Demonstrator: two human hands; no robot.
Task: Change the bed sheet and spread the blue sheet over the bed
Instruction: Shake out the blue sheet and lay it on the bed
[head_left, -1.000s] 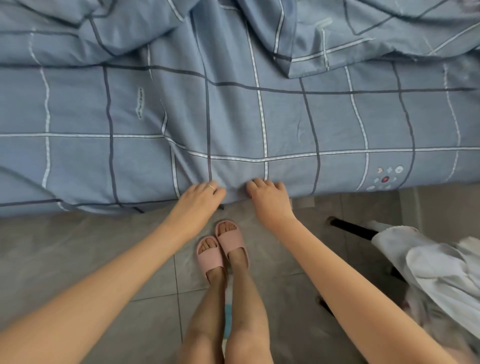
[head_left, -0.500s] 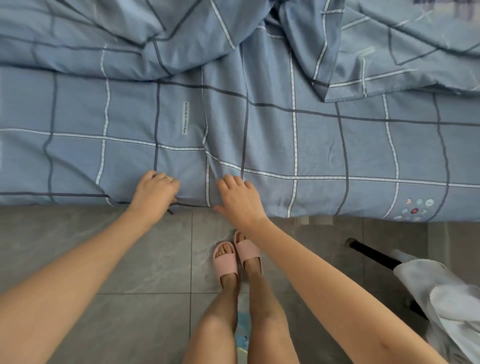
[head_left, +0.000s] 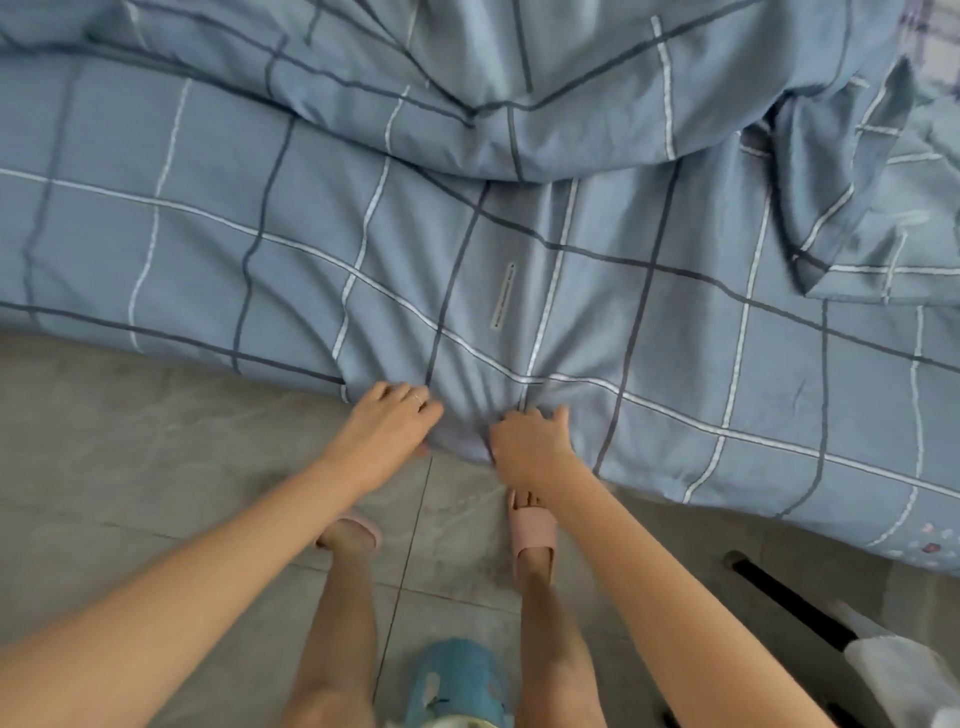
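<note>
Now my left hand (head_left: 387, 427) and right hand (head_left: 530, 442) both grip the edge of the blue sheet (head_left: 311, 234); it looks soft, light and floppy.

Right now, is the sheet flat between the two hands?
No, the sheet bunches into folds between the left hand and the right hand, both gripping its edge.

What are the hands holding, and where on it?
The left hand and right hand both grip the blue sheet at its near hanging edge, fabric gathered between them.
</note>
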